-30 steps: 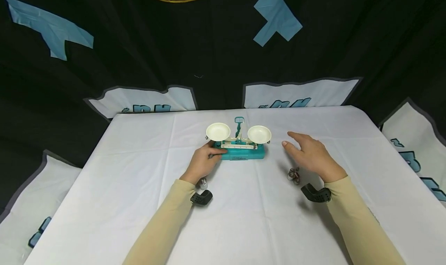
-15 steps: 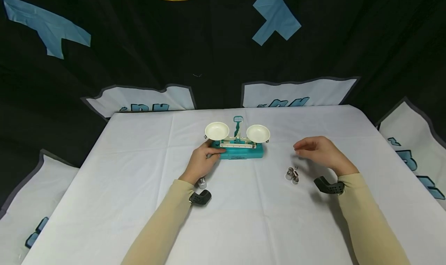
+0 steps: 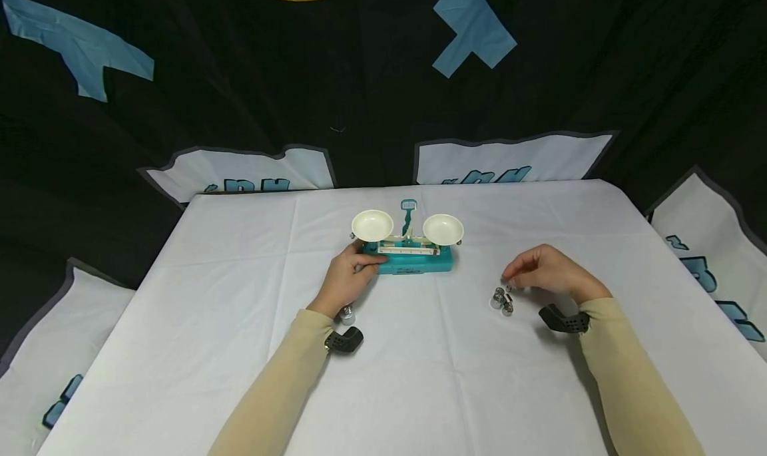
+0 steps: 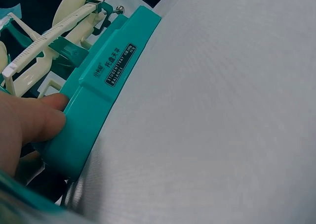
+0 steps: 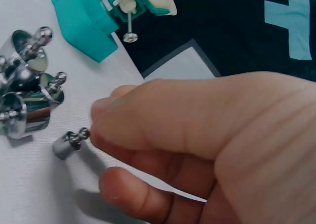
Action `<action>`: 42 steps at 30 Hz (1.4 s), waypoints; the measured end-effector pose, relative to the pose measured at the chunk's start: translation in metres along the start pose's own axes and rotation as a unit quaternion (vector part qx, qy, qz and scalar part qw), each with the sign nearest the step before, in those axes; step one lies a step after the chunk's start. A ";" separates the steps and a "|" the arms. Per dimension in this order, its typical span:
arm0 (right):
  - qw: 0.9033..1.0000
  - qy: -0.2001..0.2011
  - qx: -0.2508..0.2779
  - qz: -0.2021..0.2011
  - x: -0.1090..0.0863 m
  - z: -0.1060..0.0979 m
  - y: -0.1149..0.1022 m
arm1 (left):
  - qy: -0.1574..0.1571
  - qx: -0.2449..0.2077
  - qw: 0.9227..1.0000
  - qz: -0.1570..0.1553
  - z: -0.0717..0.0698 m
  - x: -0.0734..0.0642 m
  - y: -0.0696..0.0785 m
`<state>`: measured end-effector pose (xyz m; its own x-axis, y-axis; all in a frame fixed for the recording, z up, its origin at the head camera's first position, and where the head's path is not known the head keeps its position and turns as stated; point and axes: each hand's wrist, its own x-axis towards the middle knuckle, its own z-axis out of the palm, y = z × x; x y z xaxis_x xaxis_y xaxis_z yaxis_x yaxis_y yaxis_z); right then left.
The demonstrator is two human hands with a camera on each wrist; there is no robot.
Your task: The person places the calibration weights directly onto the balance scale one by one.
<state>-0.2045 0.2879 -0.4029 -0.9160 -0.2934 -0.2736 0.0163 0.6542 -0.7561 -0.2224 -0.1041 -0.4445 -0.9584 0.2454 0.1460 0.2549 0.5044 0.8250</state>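
A teal tray balance with two cream pans stands toward the back of the table. My left hand grips its left end; in the left wrist view the thumb lies on the teal base. My right hand hovers over the table right of the balance, thumb and fingers bent and close together. In the right wrist view its fingertips are beside the knob of a small metal weight, and nothing shows gripped; whether they touch the knob I cannot tell. Larger shiny weights stand clustered beside it.
Another metal weight stands near the left wrist. A white cloth covers the table. Black curtains with blue patches hang behind the table's back edge.
My right hand first drew back to the right as its spread fingers came together, then lowered toward the small weight. The left hand has stayed on the balance.
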 end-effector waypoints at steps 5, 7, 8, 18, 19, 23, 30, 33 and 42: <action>1.000 -0.017 -0.007 -0.007 0.003 0.003 0.004 | 0.002 -0.002 1.000 0.003 0.001 0.000 0.000; 1.000 -0.018 -0.010 -0.006 0.003 0.003 0.004 | 0.002 -0.001 1.000 0.006 0.001 0.000 0.000; 1.000 -0.018 -0.012 -0.009 0.003 0.003 0.004 | 0.003 0.000 1.000 0.006 0.001 0.000 0.000; 0.999 -0.018 -0.022 -0.016 0.002 0.003 0.005 | 0.006 0.006 1.000 0.008 0.002 -0.001 -0.001; 0.999 -0.019 -0.021 -0.018 0.002 0.003 0.006 | 0.007 0.006 1.000 0.008 0.002 -0.001 -0.001; 0.999 -0.017 -0.022 -0.020 0.002 0.003 0.007 | 0.007 0.008 1.000 0.009 0.002 -0.001 -0.001; 0.999 -0.008 -0.037 -0.013 0.005 0.006 0.006 | 0.004 0.009 1.000 0.009 0.000 -0.002 -0.001; 0.999 -0.009 -0.041 -0.019 0.005 0.007 0.006 | 0.003 0.007 1.000 0.007 0.000 -0.002 -0.001; 0.999 -0.016 -0.036 -0.015 0.004 0.007 0.005 | 0.002 0.005 1.000 0.008 0.001 -0.001 -0.002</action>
<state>-0.2058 0.2851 -0.4120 -0.9025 -0.3348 -0.2710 -0.0407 0.6926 -0.7201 -0.2217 -0.1047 -0.4466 -0.9547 0.2504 0.1610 0.2712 0.5086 0.8172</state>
